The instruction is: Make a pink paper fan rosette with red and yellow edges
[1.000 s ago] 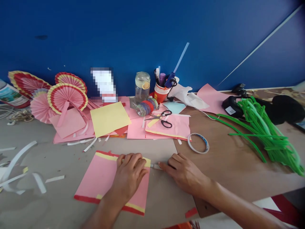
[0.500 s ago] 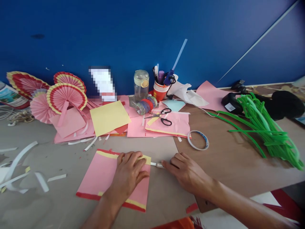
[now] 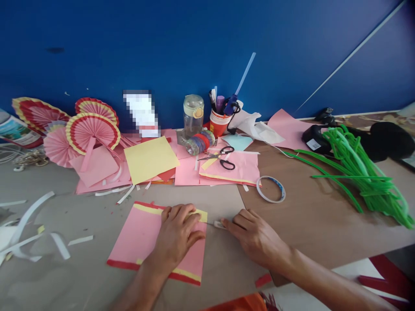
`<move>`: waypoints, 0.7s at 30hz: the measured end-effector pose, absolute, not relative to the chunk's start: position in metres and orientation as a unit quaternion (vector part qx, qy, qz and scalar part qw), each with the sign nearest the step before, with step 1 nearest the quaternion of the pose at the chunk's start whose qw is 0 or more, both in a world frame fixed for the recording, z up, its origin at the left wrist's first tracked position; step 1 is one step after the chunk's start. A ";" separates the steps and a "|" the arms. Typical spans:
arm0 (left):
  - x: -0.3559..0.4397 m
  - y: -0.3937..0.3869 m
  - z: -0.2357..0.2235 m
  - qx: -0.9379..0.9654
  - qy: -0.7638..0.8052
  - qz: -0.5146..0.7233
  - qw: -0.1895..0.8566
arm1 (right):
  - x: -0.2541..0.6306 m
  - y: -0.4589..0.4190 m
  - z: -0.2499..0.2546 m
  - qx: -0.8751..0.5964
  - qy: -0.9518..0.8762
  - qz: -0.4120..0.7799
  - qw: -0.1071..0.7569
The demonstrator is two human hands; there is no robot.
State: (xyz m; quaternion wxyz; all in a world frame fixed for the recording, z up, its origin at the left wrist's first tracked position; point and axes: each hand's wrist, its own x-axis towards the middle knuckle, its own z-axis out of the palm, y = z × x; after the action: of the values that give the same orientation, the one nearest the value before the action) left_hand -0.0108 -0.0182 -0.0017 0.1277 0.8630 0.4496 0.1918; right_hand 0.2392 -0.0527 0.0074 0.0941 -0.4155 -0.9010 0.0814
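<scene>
A pink paper sheet with red and yellow strips along its upper and lower edges lies flat in front of me. My left hand presses on its upper right part, fingers lying on the yellow strip and thumb apart. Just off the sheet's right edge, my right hand is closed on a small cutter knife with a pale handle. Its thin blade points left at the paper's edge. My palm hides the rest of the handle.
Scissors and a roll of tape lie beyond my hands. Folded paper fans stand at back left. A bottle and a pen cup are near the blue wall. Green pipe cleaners are heaped at right; paper scraps lie at left.
The blade at the paper's edge looks thinner than before, as if turned edge-up. Both hands have stayed nearly in place; the whole view has shifted slightly.
</scene>
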 end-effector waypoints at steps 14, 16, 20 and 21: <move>-0.011 -0.018 -0.003 0.864 0.454 0.172 0.133 | 0.240 -0.055 0.004 -0.428 -0.896 0.085 0.088; -0.011 -0.018 -0.003 0.865 0.455 0.171 0.126 | 0.241 -0.055 0.004 -0.438 -0.891 0.083 0.086; -0.011 -0.018 -0.005 0.868 0.450 0.175 0.116 | 0.235 -0.052 0.004 -0.447 -0.885 0.086 0.097; -0.011 -0.018 -0.005 0.868 0.450 0.173 0.116 | 0.233 -0.051 0.003 -0.445 -0.886 0.087 0.099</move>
State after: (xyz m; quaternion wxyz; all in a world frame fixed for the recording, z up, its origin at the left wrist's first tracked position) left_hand -0.0114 -0.0179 -0.0052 0.1155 0.8683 0.4501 0.1732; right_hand 0.2331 -0.0507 0.0034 0.0989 -0.4450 -0.8858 0.0867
